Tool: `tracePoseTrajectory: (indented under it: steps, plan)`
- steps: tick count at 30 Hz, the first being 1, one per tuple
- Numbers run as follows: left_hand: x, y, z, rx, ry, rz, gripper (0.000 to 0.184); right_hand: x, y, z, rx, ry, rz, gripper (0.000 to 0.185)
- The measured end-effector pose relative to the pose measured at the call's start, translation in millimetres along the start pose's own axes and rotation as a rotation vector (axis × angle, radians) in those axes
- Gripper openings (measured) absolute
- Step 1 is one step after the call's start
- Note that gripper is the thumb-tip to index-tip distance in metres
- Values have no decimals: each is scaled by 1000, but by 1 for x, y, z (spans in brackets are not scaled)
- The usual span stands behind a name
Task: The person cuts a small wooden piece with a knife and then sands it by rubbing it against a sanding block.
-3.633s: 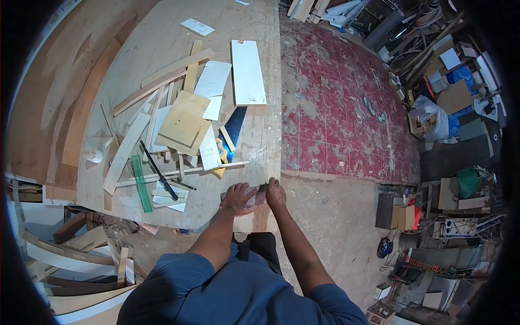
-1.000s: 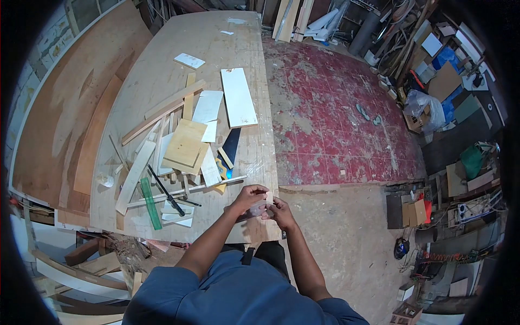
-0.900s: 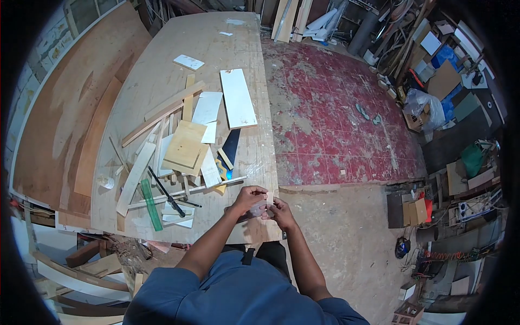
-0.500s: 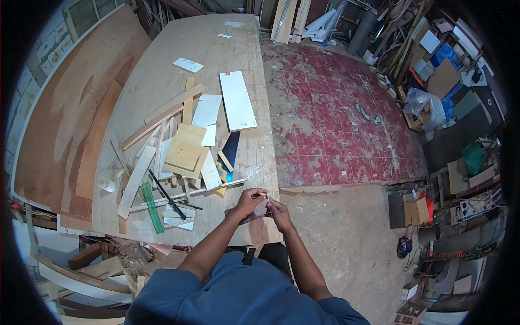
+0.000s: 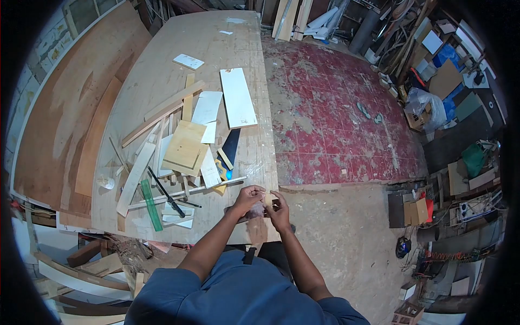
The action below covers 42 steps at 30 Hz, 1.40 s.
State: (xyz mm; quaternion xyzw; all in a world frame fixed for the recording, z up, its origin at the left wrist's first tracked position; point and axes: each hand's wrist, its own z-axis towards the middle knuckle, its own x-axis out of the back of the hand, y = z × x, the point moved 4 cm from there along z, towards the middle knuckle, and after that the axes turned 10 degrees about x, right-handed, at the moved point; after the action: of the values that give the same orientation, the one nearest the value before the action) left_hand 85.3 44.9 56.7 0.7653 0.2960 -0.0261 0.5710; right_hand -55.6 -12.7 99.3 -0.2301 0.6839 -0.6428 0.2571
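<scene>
My two hands come together over the near right corner of the wooden worktable (image 5: 249, 157). My right hand (image 5: 280, 212) is closed on a small pale wooden piece (image 5: 268, 199), held upright between thumb and fingers. My left hand (image 5: 248, 200) is closed beside that piece, its fingertips close to it; what they pinch, if anything, is too small to make out. Below the fingers shows a pinkish-brown patch (image 5: 256, 210), whose kind I cannot tell. Left of my hands, a thin wooden strip (image 5: 233, 182) extends from the pile of offcuts.
Wood offcuts, a yellowish panel (image 5: 186, 145), a white board (image 5: 238, 98), a green ruler-like strip (image 5: 151, 206) and a black rod (image 5: 166, 194) lie on the table. A large brown sheet (image 5: 59, 124) leans at left. Slippers (image 5: 364, 111) rest on the red floor.
The pale piece now shows its broader face between my hands, where before it looked thin. My right fingers have shifted slightly around it; my left hand has barely moved.
</scene>
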Motion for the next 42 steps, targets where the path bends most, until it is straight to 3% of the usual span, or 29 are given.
tracePoseTrajectory:
  steps: [6,10,12,13,15,17,19,22,28,32,35,37,38,40,42]
  plan:
    - [0,3,-2,-20,53,96,17,1,9,1,-13,-19,51,57]
    - [9,-10,-1,22,107,128,21,11,23,5,25,19,-8,48]
    - [9,-14,-9,-25,174,1013,34,20,37,5,-46,59,50,39]
    - [7,-19,-15,-22,178,1010,34,24,44,5,-49,55,49,39]
    - [-2,-31,-30,-186,222,1433,47,33,53,4,-60,25,-232,38]
    - [-2,-49,-26,-135,169,1575,49,38,57,6,-97,5,-357,35]
    - [-6,-55,-21,-171,256,1701,40,36,59,13,151,-130,-883,33]
    - [-6,-56,-12,-75,219,1637,33,28,64,22,202,-250,-986,23]
    - [-10,-43,-9,-121,277,1636,11,10,92,37,147,-390,-1207,26]
    - [-10,-36,-10,-67,283,1621,11,12,90,26,158,-407,-1226,31]
    - [-12,-36,-6,-8,260,1678,16,14,81,34,90,-570,-1307,33]
    - [-6,-45,-1,-14,250,1661,20,11,76,42,71,-655,-1334,24]
    - [-5,-48,3,-18,255,1659,20,7,72,48,76,-655,-1338,24]
    - [-5,-47,2,13,275,1660,25,2,69,56,87,-437,-1277,22]
    - [-9,-37,-4,29,261,1635,20,0,81,53,77,-440,-1292,23]
